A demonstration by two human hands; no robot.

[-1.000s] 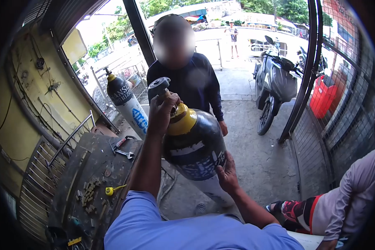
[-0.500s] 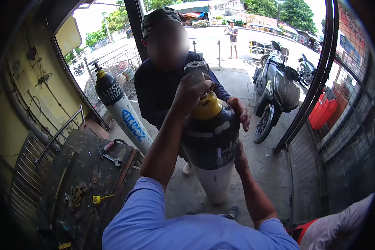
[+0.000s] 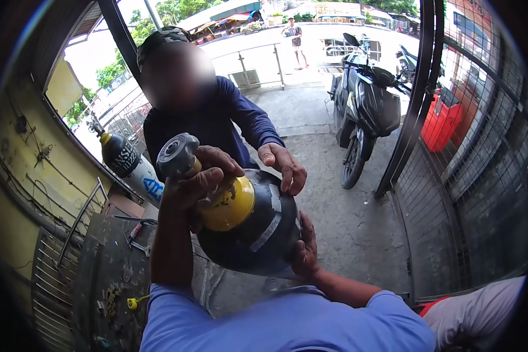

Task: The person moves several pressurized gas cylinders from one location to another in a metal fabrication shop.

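Observation:
A large gas cylinder [image 3: 246, 234] with a black upper body and yellow shoulder leans toward me, its grey valve cap [image 3: 176, 154] pointing to the upper left. My left hand [image 3: 188, 190] is closed around its neck just below the cap. Against the cylinder's right side presses my right hand [image 3: 306, 246], fingers curved along the black surface. Across from me a co-worker [image 3: 190, 111] in a cap and dark long sleeves has one hand [image 3: 220, 159] by the neck. The co-worker's other hand [image 3: 284, 167] is over the black shoulder. The cylinder's lower part is hidden.
To the left is a dark workbench [image 3: 100, 246] with tools and a yellow-handled piece [image 3: 136, 302]. Another gas cylinder [image 3: 129, 164] stands behind it. A motorcycle [image 3: 361, 100] is parked outside. At right are a mesh gate [image 3: 469, 146] and a red container [image 3: 442, 120]. Someone's light-coloured sleeve [image 3: 481, 314] shows lower right.
The cylinder has tipped toward me, its top swinging left and down. My left hand went with it, from the cap to the neck. The co-worker leaned in, a hand now at the neck.

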